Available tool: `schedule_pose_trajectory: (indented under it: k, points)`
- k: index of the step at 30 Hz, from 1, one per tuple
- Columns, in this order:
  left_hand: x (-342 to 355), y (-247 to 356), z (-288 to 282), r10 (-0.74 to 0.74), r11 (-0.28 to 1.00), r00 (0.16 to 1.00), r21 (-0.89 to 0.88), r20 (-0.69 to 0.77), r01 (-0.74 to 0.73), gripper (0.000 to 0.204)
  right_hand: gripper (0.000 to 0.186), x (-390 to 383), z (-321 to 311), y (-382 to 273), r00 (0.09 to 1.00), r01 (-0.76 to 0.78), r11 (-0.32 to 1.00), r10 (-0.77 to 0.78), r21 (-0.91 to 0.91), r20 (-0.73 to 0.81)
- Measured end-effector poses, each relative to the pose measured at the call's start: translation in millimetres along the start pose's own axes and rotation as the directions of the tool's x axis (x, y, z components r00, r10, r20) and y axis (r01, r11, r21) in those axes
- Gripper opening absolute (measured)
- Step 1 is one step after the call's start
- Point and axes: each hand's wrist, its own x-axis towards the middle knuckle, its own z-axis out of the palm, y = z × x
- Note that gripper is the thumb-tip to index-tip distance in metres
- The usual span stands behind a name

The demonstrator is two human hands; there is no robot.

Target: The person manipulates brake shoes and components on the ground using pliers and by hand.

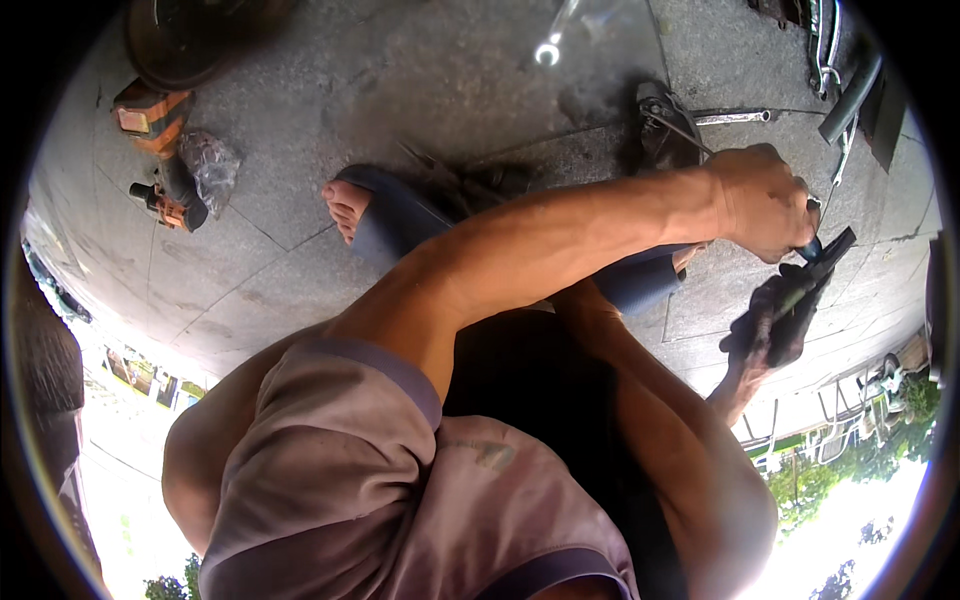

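My left arm reaches across to the right over my knees. My left hand [765, 205] is closed in a fist around a small tool with a bluish, dark shaft or handle [813, 248], whose kind I cannot make out. Its end meets a dark, flat, bar-like part [832, 252]. That part is held by my right hand [783, 318], which looks blackened and has its fingers wrapped round it. The right forearm is mostly hidden behind my right leg. Both hands are above the paved floor at the right.
An orange and black cordless drill [165, 150] lies at the left beside a clear plastic bag [212, 172]. Wrenches [547, 53] [735, 117], a dark greasy part [668, 130] and a grey pipe [852, 98] lie ahead. My feet wear blue slippers [395, 215].
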Motion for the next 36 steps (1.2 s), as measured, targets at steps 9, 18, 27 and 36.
schedule_pose_trajectory:
  k: [9,18,27,36]
  points:
    - [1.6,8.2,-5.4,-0.046,0.998,0.999,-0.036,-0.013,0.045,0.029,0.047,32.6,-20.0,-60.8,0.857,-0.137,0.965,0.228,0.223,-0.462]
    - [-10.3,-1.8,10.5,-0.030,0.999,0.994,-0.018,-0.103,0.028,0.028,0.051,16.4,12.6,-50.3,0.935,-0.328,0.897,0.353,0.297,-0.034]
    - [-20.2,-11.6,6.9,-0.110,0.993,0.994,0.054,0.008,0.109,0.030,0.042,0.8,27.8,-16.4,0.972,-0.218,0.884,0.236,0.413,0.010]
    - [-33.5,-26.8,14.4,-0.073,0.995,0.992,0.055,-0.104,0.079,0.034,0.071,3.9,24.0,-22.3,0.975,-0.221,0.895,0.201,0.388,0.092]
